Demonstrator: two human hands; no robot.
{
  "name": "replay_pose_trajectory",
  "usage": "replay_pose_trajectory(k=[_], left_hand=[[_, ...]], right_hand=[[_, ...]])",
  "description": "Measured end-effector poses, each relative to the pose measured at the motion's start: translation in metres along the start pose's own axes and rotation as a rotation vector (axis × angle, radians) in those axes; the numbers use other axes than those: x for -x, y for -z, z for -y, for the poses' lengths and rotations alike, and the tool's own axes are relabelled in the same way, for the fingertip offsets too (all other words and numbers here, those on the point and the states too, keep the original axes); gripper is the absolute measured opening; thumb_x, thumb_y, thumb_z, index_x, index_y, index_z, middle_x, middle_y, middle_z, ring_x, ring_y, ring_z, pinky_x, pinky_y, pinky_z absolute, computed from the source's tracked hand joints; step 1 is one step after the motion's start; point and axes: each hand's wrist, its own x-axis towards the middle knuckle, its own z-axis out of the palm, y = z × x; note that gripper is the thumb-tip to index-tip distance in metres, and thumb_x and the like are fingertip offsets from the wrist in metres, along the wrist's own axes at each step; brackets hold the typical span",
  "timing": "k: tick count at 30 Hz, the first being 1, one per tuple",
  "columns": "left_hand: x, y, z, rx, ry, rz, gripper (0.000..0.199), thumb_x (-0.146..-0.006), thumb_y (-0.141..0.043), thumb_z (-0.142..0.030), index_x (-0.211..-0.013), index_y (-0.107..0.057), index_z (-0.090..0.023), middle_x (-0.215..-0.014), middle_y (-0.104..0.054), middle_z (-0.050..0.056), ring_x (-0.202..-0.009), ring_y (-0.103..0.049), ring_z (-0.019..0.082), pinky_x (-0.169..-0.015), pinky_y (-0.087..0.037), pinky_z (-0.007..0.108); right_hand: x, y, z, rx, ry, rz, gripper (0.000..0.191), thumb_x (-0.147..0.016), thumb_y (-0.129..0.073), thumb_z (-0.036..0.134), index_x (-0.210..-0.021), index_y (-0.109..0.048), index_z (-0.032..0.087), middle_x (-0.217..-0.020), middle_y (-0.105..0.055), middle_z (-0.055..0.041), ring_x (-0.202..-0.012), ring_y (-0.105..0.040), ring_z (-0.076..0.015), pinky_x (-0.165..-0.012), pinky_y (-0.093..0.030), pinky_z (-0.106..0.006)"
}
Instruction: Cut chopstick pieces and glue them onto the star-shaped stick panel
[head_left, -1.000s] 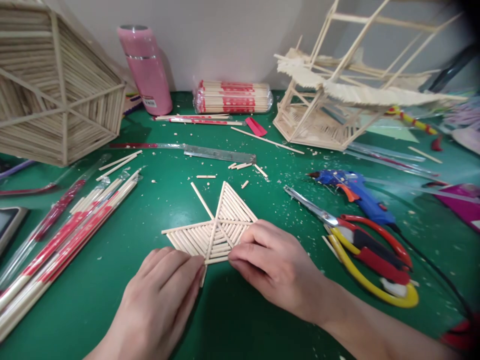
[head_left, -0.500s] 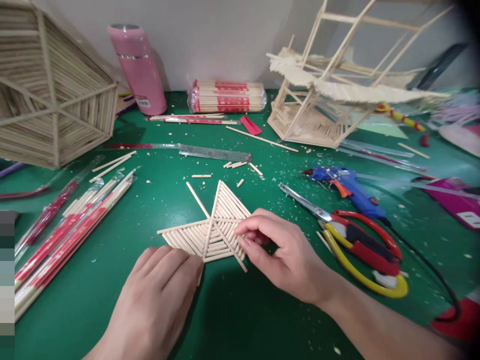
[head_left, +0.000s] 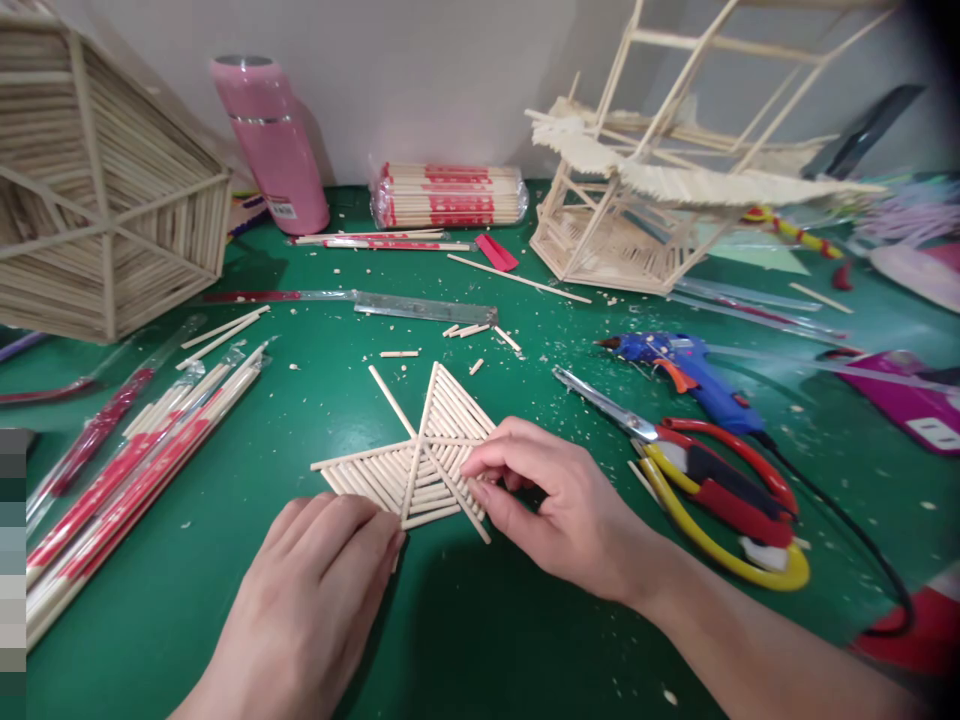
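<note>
A flat panel of thin wooden sticks [head_left: 373, 470], built on crossed spokes with rows of short sticks between them, lies on the green table in front of me. My left hand [head_left: 311, 580] rests at its near left edge, fingers closed and bent down over the rim; a stick end pokes out below the fingertips. At the panel's right edge my right hand [head_left: 544, 500] pinches with thumb and forefinger, covering the outer ends of the short sticks there. Whether a loose piece sits between those fingertips is hidden. One spoke sticks out bare at the upper left.
Right of my hands lie a blue glue gun [head_left: 682, 370] and scissors [head_left: 600, 400] beside red- and yellow-handled pliers [head_left: 735, 480]. Wrapped chopsticks [head_left: 150, 470] lie left. Behind stand a pink bottle [head_left: 274, 150], a chopstick pack [head_left: 450, 195], a stick frame [head_left: 607, 235] and a stick-covered dome [head_left: 157, 190].
The whole view has shifted very slightly. Both hands keep their places on the panel, and nothing else has visibly moved.
</note>
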Motion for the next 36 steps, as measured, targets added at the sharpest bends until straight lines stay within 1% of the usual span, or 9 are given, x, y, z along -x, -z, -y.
replay_pose_trajectory(k=[5, 10, 15, 19, 24, 26, 31, 33, 36], left_hand=[[0.0015, -0.0010, -0.0005, -0.005, 0.008, 0.003, 0.014, -0.087, -0.043, -0.013, -0.088, -0.056, -0.018, -0.075, -0.058, 0.002, -0.064, -0.052, 0.014, -0.059, -0.041, 0.027], [0.0013, -0.0003, -0.0021, -0.004, 0.002, -0.019, 0.015, -0.087, -0.042, -0.013, -0.088, -0.056, -0.017, -0.073, -0.058, 0.002, -0.063, -0.052, 0.014, -0.057, -0.041, 0.027], [-0.0004, -0.0003, -0.0029, 0.008, 0.005, -0.025, 0.015, -0.086, -0.042, -0.012, -0.085, -0.056, -0.017, -0.071, -0.058, 0.002, -0.062, -0.052, 0.014, -0.056, -0.042, 0.026], [0.0006, -0.0020, -0.0023, 0.034, 0.007, -0.034, 0.014, -0.085, -0.043, -0.011, -0.088, -0.055, -0.018, -0.075, -0.058, 0.002, -0.064, -0.052, 0.014, -0.057, -0.042, 0.027], [0.0040, -0.0028, -0.0012, 0.053, 0.044, 0.017, 0.013, -0.085, -0.046, -0.012, -0.092, -0.054, -0.019, -0.080, -0.058, 0.002, -0.069, -0.053, 0.014, -0.060, -0.045, 0.026], [0.0039, -0.0026, -0.0018, 0.060, 0.054, 0.013, 0.013, -0.085, -0.046, -0.013, -0.092, -0.054, -0.020, -0.081, -0.058, 0.002, -0.069, -0.054, 0.014, -0.061, -0.046, 0.025], [0.0001, -0.0023, -0.0040, 0.073, 0.059, -0.038, 0.014, -0.086, -0.043, -0.013, -0.087, -0.055, -0.020, -0.077, -0.058, 0.001, -0.066, -0.055, 0.014, -0.058, -0.047, 0.024], [-0.0003, -0.0021, -0.0037, 0.083, 0.071, -0.017, 0.013, -0.085, -0.045, -0.014, -0.087, -0.055, -0.020, -0.078, -0.058, 0.001, -0.068, -0.056, 0.014, -0.059, -0.048, 0.024], [0.0009, -0.0021, -0.0025, 0.097, 0.092, 0.024, 0.011, -0.085, -0.047, -0.015, -0.089, -0.055, -0.021, -0.081, -0.058, 0.002, -0.070, -0.056, 0.014, -0.062, -0.049, 0.025]], right_hand=[[0.0008, -0.0001, -0.0003, -0.002, -0.008, -0.004, 0.013, -0.082, -0.050, 0.012, -0.089, -0.060, 0.017, -0.080, -0.056, -0.0003, -0.071, -0.051, -0.0099, -0.063, -0.043, -0.021], [-0.0019, -0.0010, -0.0015, -0.004, -0.016, -0.009, 0.012, -0.082, -0.051, 0.013, -0.088, -0.060, 0.018, -0.080, -0.056, 0.0000, -0.071, -0.051, -0.0095, -0.062, -0.042, -0.021], [-0.0010, -0.0005, -0.0006, 0.006, -0.026, 0.012, 0.012, -0.083, -0.050, 0.015, -0.089, -0.060, 0.018, -0.081, -0.056, 0.0000, -0.071, -0.051, -0.0100, -0.063, -0.042, -0.022], [-0.0010, 0.0008, 0.0010, 0.013, -0.024, 0.028, 0.012, -0.083, -0.050, 0.015, -0.089, -0.060, 0.018, -0.080, -0.055, -0.0002, -0.070, -0.050, -0.0100, -0.062, -0.042, -0.022], [-0.0014, 0.0016, 0.0025, 0.021, -0.021, 0.037, 0.013, -0.083, -0.049, 0.015, -0.089, -0.060, 0.018, -0.080, -0.055, -0.0003, -0.070, -0.050, -0.0105, -0.062, -0.041, -0.022], [-0.0014, 0.0015, 0.0026, 0.024, -0.019, 0.041, 0.013, -0.083, -0.049, 0.015, -0.089, -0.060, 0.019, -0.080, -0.056, -0.0002, -0.070, -0.050, -0.0107, -0.062, -0.041, -0.023], [-0.0018, -0.0024, 0.0022, 0.086, 0.038, 0.030, 0.010, -0.081, -0.052, 0.015, -0.087, -0.060, 0.017, -0.082, -0.058, -0.0017, -0.076, -0.052, -0.0129, -0.067, -0.041, -0.026], [-0.0018, -0.0051, 0.0018, 0.128, 0.068, 0.033, 0.008, -0.080, -0.055, 0.017, -0.085, -0.061, 0.017, -0.084, -0.059, -0.0026, -0.079, -0.052, -0.0140, -0.069, -0.041, -0.027], [-0.0019, -0.0083, 0.0017, 0.185, 0.093, 0.059, 0.006, -0.081, -0.056, 0.019, -0.081, -0.063, 0.019, -0.081, -0.059, -0.0019, -0.078, -0.051, -0.0143, -0.068, -0.040, -0.028]])
